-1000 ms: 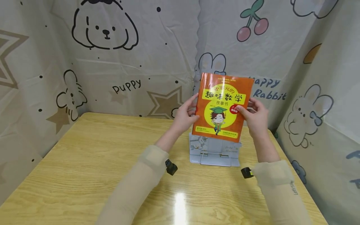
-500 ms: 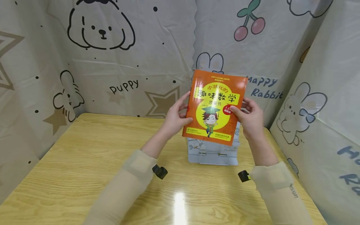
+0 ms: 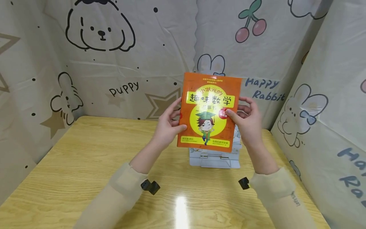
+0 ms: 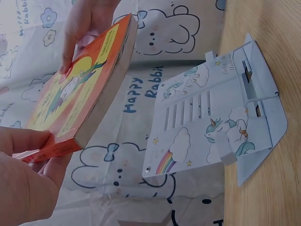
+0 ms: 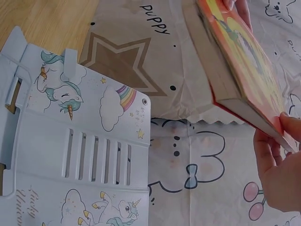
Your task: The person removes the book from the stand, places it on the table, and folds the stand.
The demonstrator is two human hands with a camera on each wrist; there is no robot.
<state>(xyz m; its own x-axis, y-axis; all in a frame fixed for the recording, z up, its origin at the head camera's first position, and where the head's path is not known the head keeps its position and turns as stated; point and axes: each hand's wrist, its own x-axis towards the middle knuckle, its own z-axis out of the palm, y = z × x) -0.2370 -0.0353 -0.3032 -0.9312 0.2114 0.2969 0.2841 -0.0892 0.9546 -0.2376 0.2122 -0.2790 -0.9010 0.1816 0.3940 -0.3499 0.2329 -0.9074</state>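
Note:
An orange and yellow book (image 3: 210,127) with a cartoon figure in a graduation cap is held up by both hands, its front cover towards the head camera. My left hand (image 3: 168,125) grips its left edge, thumb on the cover and fingers behind. Opposite, my right hand (image 3: 248,122) pinches the right edge the same way. Behind and below the book, a pale blue book stand (image 4: 197,113) with unicorn and rainbow prints stands on the table; the book hides most of it in the head view. In the right wrist view, a gap separates the book from the stand's slotted back plate (image 5: 106,146).
The wooden table (image 3: 100,165) spreads out to the left and in front. A light printed cloth (image 3: 160,57) hangs behind the table and along both sides. Small black cameras sit at the left wrist (image 3: 150,187) and the right wrist (image 3: 244,183).
Both hands have moved the book left and slightly down, and it now looks more upright. The head view has shifted a little to the right. The grip looks the same.

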